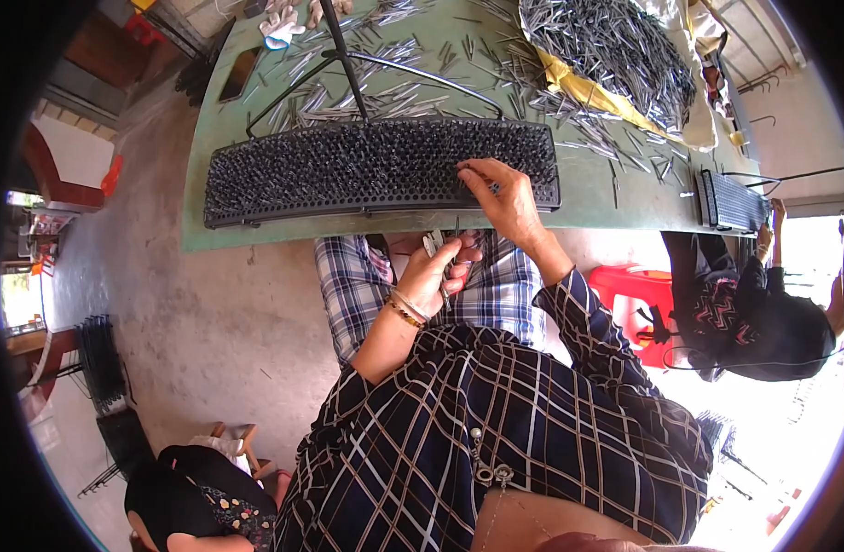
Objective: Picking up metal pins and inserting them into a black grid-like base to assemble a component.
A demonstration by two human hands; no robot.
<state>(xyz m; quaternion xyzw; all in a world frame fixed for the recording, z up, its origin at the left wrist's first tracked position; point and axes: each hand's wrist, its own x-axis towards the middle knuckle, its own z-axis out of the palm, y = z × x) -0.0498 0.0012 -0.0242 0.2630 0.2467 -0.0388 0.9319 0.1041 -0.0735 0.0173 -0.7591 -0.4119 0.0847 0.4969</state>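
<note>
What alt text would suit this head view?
A seated person's right hand touches a black rack filled with metal pins on a green table, while the left hand holds a few pins above the lap.

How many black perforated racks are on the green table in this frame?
2. One long rack lies in front of the person, with the right hand on it. A smaller rack sits at the table's right end. Others may be out of view.
</note>
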